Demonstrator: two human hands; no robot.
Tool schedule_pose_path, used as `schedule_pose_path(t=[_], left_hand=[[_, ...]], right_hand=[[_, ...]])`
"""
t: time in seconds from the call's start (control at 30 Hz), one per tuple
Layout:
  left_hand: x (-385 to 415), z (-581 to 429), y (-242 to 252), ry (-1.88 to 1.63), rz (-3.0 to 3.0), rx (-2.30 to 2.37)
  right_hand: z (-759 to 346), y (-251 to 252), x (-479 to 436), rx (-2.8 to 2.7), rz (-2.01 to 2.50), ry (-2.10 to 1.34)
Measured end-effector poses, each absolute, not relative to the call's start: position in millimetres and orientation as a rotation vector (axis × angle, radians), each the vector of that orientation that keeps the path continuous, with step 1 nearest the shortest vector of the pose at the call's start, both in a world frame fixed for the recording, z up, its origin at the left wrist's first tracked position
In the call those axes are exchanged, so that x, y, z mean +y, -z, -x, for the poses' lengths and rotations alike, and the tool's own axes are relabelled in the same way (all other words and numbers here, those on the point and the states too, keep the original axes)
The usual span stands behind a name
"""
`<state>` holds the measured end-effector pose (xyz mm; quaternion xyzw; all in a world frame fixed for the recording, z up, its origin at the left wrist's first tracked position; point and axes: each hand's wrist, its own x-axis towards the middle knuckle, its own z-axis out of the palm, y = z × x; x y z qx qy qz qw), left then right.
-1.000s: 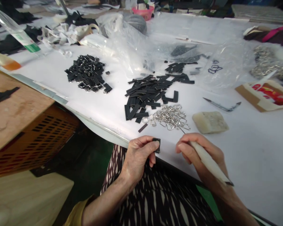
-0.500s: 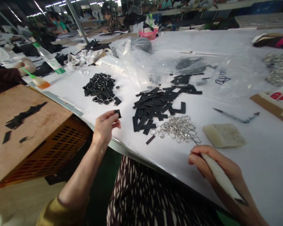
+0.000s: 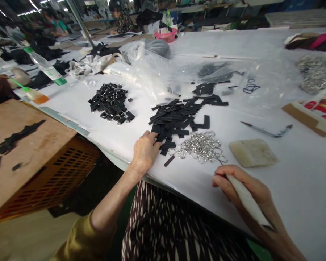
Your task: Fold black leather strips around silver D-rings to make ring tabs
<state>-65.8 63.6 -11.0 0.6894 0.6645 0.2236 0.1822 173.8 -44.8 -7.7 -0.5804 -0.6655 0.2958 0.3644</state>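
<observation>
My left hand (image 3: 145,150) is at the near left edge of a pile of flat black strips (image 3: 176,117). Its thumb and forefinger close on a strip there, though the fingertips are partly hidden. In my right hand (image 3: 247,192) is a white-handled tool (image 3: 246,197) with a thin metal tip. That tip lies by the near edge of a heap of silver D-rings (image 3: 202,146). Farther left sits a pile of black strip loops with rings (image 3: 110,101). One dark strip (image 3: 169,161) lies apart, close to the rings.
A yellowish block (image 3: 252,153) and a pointed metal tool (image 3: 266,129) lie right of the rings. Clear plastic bags (image 3: 271,79) spread behind the strips. At left are a glue bottle (image 3: 35,96), a water bottle (image 3: 47,69), an orange crate (image 3: 62,174) and another person's sleeve (image 3: 0,90).
My left hand has moved right, from beside the loop pile to the strips. The small black piece it held is out of it; a loop lies at that pile's edge. My right hand keeps its tool.
</observation>
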Motion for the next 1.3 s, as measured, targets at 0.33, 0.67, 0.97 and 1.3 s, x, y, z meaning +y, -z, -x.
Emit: schedule_pose_path(t=[0.33,0.67,0.97,1.3], left_hand=[[61,62,6,-0.686,-1.676,1.687],[14,46,0,-0.925,-1.004,1.157],[-10,30,7,-0.816,-0.846,1.109],[-14,24,10,-0.823,-0.826,1.083]], right_hand=[[-183,-8,-34,-1.658,1.568,-0.681],[-162,25,-12,-2.388,1.346,0.088],[-163,28,-17,-2.479,1.191,0.323],[-162,30,-4,-2.516,1.089,0.475]])
